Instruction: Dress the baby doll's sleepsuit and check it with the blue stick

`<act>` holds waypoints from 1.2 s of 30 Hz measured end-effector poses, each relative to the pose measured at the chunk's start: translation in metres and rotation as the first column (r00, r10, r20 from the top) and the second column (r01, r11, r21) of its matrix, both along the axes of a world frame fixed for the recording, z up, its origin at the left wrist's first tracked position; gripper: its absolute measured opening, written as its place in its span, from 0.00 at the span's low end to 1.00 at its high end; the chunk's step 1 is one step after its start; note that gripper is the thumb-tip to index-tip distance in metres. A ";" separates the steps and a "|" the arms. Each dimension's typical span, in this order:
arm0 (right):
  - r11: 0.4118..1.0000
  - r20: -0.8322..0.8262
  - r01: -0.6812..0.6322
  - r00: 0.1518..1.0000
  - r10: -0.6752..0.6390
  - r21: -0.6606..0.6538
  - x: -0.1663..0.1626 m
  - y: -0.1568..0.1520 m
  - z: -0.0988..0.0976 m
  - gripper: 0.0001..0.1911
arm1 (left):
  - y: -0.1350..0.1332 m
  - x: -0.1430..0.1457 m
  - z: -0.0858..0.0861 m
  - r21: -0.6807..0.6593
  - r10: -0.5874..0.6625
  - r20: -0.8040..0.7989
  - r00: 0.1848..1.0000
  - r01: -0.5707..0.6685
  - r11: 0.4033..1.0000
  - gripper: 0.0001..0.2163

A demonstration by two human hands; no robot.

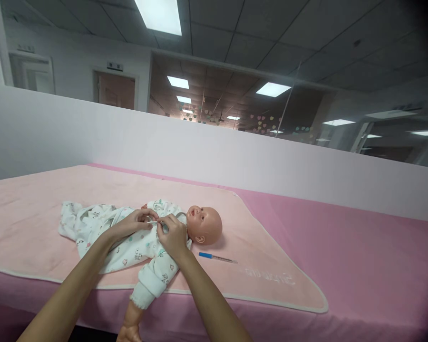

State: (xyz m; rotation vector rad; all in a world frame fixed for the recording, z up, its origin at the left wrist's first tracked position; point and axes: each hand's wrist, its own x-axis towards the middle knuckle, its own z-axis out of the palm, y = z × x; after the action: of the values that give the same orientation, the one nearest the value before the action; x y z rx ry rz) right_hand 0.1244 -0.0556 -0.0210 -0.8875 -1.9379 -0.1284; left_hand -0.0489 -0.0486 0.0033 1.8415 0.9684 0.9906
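Note:
A baby doll (209,227) lies on its back, its bald head to the right. It wears a white long-sleeved baby outfit (128,251) printed with small animals and coloured spots. Both my hands are over its chest, close together. My left hand (133,222) pinches the front of the outfit, where a thin white strip, perhaps a tie, shows at the fingertips. With bent fingers, my right hand (173,233) grips the same front near the collar. The fingers partly hide what they hold. One doll arm (131,319) hangs over the near edge.
Beside the doll's head lies a glass thermometer (217,258) with a blue cap. Beneath is a peach blanket (267,285) with pale edging, on a pink-covered table (371,266). A white low wall (214,152) with glass above stands behind.

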 end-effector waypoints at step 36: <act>0.999 0.094 0.013 0.996 -0.009 -0.038 0.001 -0.008 0.005 0.07 | 0.003 0.004 -0.009 0.014 0.094 0.121 0.988 -0.097 0.995 0.17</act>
State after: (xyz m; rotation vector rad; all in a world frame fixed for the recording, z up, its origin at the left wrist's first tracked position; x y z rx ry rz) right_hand 0.1256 -0.0636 -0.0155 -0.9326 -2.0283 -0.1418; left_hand -0.0453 -0.0454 -0.0057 1.7436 0.9843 1.1595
